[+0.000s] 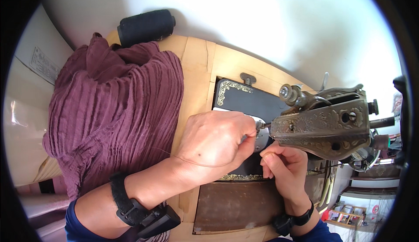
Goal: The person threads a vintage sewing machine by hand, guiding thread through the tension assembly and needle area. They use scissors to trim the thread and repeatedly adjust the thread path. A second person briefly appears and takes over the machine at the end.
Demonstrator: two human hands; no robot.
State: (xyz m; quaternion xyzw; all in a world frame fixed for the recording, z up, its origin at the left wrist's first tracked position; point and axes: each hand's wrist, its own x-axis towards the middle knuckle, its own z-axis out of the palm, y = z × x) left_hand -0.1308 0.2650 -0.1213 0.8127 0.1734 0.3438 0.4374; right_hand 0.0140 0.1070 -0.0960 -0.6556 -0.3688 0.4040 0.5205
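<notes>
My left hand (212,140) reaches across to the needle area of an old sewing machine (320,124), its thumb and forefinger pinched together. A fine thread (209,166) lies over the left wrist and runs towards the thumb. What sits between those fingertips is hidden. Below the machine's engraved metal faceplate is my right hand (284,165), its thumb and forefinger tips meeting. Anything held there is too small to make out. The metal needle plate (261,140) shows partly beside the left fingers, on the black machine bed (252,94) with gold scroll trim.
Crumpled purple pleated fabric (114,111) is heaped on the left of the wooden table (194,68). Behind it lies a cone of black thread (145,26). A brown wooden panel (239,206) fills the table's near side. Pale-handled scissors (327,188) are at the right.
</notes>
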